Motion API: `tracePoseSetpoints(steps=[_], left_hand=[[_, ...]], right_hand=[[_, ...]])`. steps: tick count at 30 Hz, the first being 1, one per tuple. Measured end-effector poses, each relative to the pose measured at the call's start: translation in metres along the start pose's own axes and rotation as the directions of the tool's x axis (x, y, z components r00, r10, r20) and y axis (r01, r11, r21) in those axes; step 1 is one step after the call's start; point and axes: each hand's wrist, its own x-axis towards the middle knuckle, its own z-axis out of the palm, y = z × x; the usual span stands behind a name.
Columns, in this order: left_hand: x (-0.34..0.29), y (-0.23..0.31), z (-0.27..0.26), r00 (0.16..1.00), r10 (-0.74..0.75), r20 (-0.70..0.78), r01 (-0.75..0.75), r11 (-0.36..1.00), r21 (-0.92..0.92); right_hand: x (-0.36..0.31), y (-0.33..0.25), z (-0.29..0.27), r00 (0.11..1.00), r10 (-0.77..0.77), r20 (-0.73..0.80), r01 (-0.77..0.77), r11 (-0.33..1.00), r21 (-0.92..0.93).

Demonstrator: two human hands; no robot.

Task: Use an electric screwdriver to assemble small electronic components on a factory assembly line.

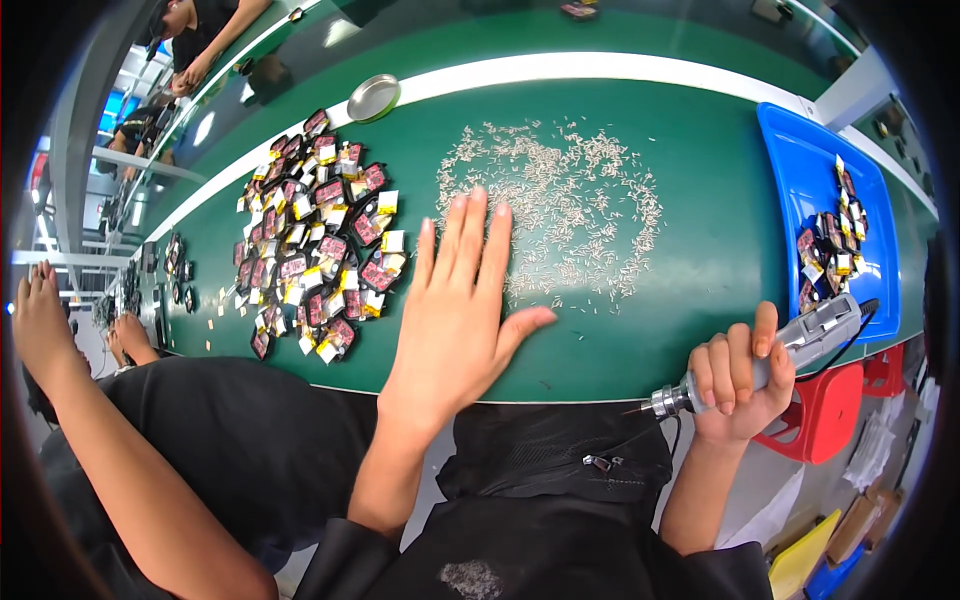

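Note:
My left hand (pixel 453 300) lies flat with fingers outstretched over the green tabletop, its fingertips at the near left edge of a wide scatter of tiny silvery screws (pixel 560 200). In my right hand (pixel 740 375) is a grey electric screwdriver (pixel 822 330), gripped round its body beyond the table's near edge. Its thin bit points left. Left of my left hand lies a heap of small black electronic assemblies (pixel 320 220) with reddish circuit boards and white-and-yellow parts. Several similar pieces (pixel 832 240) sit inside a blue tray (pixel 783 170) at the right.
A round metal dish (pixel 374 97) stands at the back, behind the heap. A co-worker's arm (pixel 130 430) reaches in at the left, and another person (pixel 205 40) works across the table. Red stools (pixel 825 415) stand on the floor at the right.

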Motion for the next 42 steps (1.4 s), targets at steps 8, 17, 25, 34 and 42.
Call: tracePoseSetpoints(steps=[8, 17, 25, 34, 42], left_hand=[[-0.006, 0.010, -0.004, 1.000, 0.016, -0.004, -0.015, 0.999, 0.032], [-0.026, -0.003, -0.018, 0.902, -0.075, -0.425, -0.038, 0.967, -0.251], [-0.054, -0.016, -0.004, 0.791, -0.462, -0.401, 0.087, 0.734, -0.674], [-0.077, -0.013, 0.000, 0.906, -0.195, -0.377, 0.097, 0.960, -0.263], [-0.070, -0.023, 0.001, 0.935, 0.042, -0.351, -0.057, 0.998, -0.034]], right_hand=[[0.001, -0.001, -0.001, 1.000, 0.017, 0.017, -0.018, 1.000, 0.023], [-0.001, 0.001, -0.002, 1.000, 0.000, 0.011, 0.000, 1.000, 0.006], [0.000, 0.000, -0.003, 1.000, -0.001, 0.009, 0.001, 0.999, 0.045], [0.000, 0.000, -0.007, 0.999, 0.001, 0.043, -0.003, 0.998, 0.057], [0.000, -0.002, -0.007, 0.998, 0.000, 0.057, -0.003, 0.998, 0.061]])
